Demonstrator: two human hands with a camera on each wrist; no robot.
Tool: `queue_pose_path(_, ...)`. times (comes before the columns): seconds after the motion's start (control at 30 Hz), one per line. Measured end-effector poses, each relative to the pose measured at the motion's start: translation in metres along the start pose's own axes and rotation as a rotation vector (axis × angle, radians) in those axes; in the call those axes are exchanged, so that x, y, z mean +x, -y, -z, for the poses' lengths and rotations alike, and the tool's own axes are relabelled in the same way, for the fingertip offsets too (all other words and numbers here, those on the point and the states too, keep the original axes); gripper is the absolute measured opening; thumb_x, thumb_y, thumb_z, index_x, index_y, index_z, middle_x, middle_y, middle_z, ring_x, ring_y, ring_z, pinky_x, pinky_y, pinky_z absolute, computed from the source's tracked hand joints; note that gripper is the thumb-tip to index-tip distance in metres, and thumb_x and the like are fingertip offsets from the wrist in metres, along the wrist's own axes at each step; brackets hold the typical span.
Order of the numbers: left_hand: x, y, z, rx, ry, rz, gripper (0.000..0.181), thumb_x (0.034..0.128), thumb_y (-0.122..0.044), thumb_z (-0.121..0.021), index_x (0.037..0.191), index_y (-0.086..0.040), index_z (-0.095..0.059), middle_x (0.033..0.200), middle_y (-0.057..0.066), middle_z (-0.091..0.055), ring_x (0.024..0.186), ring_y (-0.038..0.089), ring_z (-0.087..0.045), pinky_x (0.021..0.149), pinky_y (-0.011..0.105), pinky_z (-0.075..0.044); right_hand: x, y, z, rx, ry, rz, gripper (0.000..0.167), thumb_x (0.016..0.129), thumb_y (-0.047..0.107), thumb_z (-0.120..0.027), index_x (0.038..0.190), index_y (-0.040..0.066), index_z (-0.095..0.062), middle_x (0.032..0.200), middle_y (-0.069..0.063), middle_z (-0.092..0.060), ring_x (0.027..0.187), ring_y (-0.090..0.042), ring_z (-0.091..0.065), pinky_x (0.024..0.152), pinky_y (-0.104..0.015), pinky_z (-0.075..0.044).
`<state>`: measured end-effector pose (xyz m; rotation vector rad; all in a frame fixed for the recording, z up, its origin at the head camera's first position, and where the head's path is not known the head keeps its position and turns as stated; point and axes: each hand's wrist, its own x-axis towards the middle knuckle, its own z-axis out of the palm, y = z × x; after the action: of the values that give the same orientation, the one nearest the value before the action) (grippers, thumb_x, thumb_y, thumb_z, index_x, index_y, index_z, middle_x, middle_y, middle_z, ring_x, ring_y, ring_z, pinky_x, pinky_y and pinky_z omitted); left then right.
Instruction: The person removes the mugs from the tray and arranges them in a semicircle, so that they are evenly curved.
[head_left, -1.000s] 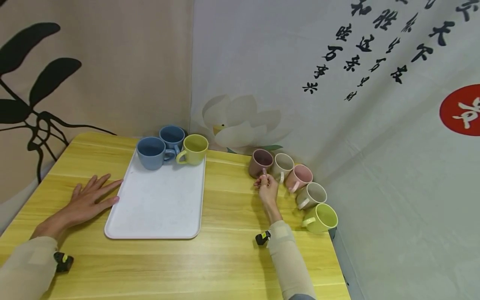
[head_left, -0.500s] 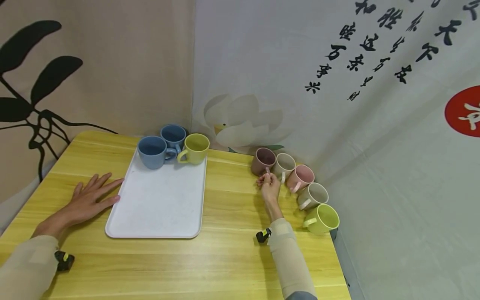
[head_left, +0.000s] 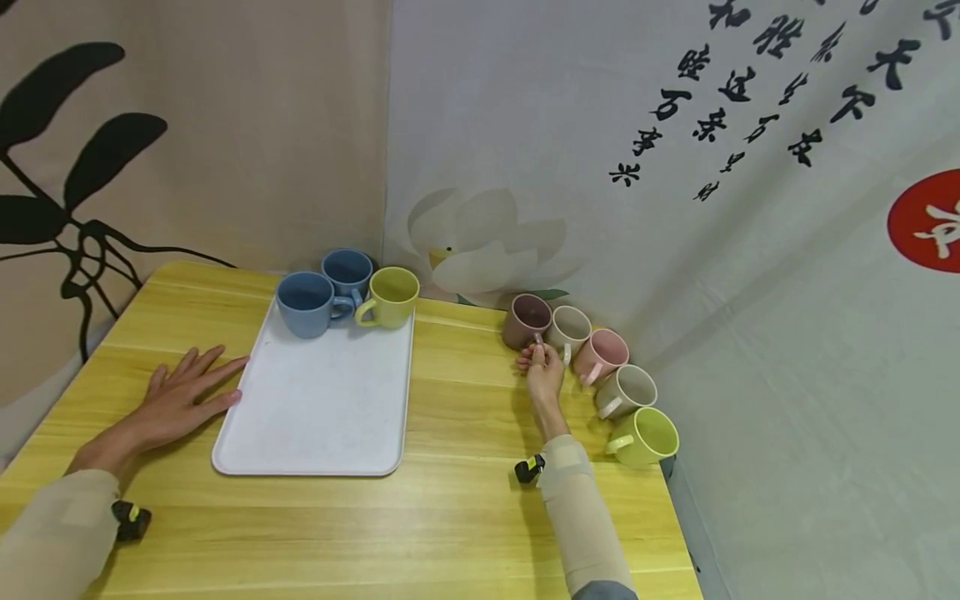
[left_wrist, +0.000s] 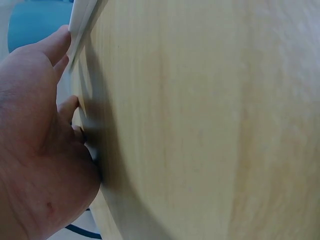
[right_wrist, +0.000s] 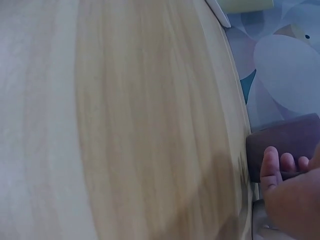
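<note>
At the back right of the table, my right hand (head_left: pixel 544 375) pinches the handle of a dark purple-brown mug (head_left: pixel 522 323). The right wrist view shows its fingers curled at the side of that mug (right_wrist: pixel 285 137), which stands upright at the table's far edge. My left hand (head_left: pixel 176 402) lies with spread, straight fingers on the table, its fingertips at the left rim of a white tray (head_left: pixel 315 417). On the tray's far end stand two blue mugs (head_left: pixel 302 315) and a yellow mug (head_left: pixel 390 307).
A curved row runs right from the purple-brown mug: a cream mug (head_left: pixel 564 337), a pink mug (head_left: pixel 597 362), a beige mug (head_left: pixel 622 400) and a lime-green mug (head_left: pixel 637 450) near the table's right edge. A printed cloth (head_left: pixel 495 125) hangs right behind the table.
The view has shifted slightly. My right hand stays at the purple-brown mug's handle, with only a small change in its pose. The left hand and the mugs keep their places.
</note>
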<state>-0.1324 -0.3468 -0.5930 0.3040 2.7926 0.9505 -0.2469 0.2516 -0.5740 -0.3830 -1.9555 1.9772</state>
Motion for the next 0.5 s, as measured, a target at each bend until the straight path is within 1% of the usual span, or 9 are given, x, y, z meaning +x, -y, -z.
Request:
queue_pose_path(0.13, 0.000, 0.000, 0.000, 0.006, 0.001, 0.006, 0.072, 0.1185, -0.048, -0.053, 0.179, -0.014, -0.031, 0.186, 0.038, -0.005, 0.169, 0.069, 0.012, 0.126, 0.089, 0.018, 0.000, 0.000, 0.002, 0.002, 0.008, 0.003, 0.028, 0.119, 0.007, -0.053, 0.124, -0.019, -0.063, 0.109, -0.030, -0.076, 0.082, -0.022, -0.081, 0.075, -0.031, -0.068)
queue_pose_path(0.27, 0.000, -0.001, 0.001, 0.012, 0.001, 0.000, 0.072, 0.1187, -0.047, -0.053, 0.179, -0.014, -0.031, 0.185, 0.038, -0.005, 0.169, 0.070, 0.011, 0.126, 0.089, 0.018, -0.002, 0.001, 0.005, -0.013, 0.003, 0.009, 0.030, 0.119, 0.009, -0.054, 0.128, -0.019, -0.062, 0.118, -0.035, -0.076, 0.082, -0.020, -0.082, 0.075, -0.032, -0.069)
queue_pose_path(0.37, 0.000, -0.001, 0.001, 0.011, 0.004, -0.002, 0.072, 0.1187, -0.047, -0.053, 0.179, -0.013, -0.030, 0.185, 0.038, -0.005, 0.168, 0.070, 0.011, 0.126, 0.089, 0.018, -0.007, 0.002, 0.007, -0.074, -0.025, 0.024, 0.029, 0.118, 0.010, -0.057, 0.131, -0.015, -0.065, 0.127, -0.037, -0.075, 0.085, -0.021, -0.083, 0.077, -0.035, -0.070)
queue_pose_path(0.43, 0.000, -0.001, 0.001, 0.006, 0.005, 0.002, 0.073, 0.1184, -0.047, -0.053, 0.179, -0.013, -0.031, 0.185, 0.038, -0.005, 0.169, 0.070, 0.012, 0.126, 0.089, 0.018, -0.011, 0.004, 0.010, -0.128, -0.053, 0.042, 0.027, 0.118, 0.010, -0.059, 0.133, -0.010, -0.068, 0.128, -0.037, -0.075, 0.088, -0.026, -0.085, 0.078, -0.035, -0.070)
queue_pose_path(0.5, 0.000, -0.001, 0.001, 0.002, 0.005, 0.003, 0.073, 0.1183, -0.048, -0.054, 0.179, -0.013, -0.031, 0.186, 0.038, -0.005, 0.169, 0.070, 0.012, 0.126, 0.089, 0.019, -0.016, 0.005, 0.011, -0.173, -0.080, 0.062, 0.025, 0.117, 0.009, -0.059, 0.134, -0.006, -0.070, 0.130, -0.035, -0.075, 0.092, -0.031, -0.085, 0.077, -0.033, -0.069)
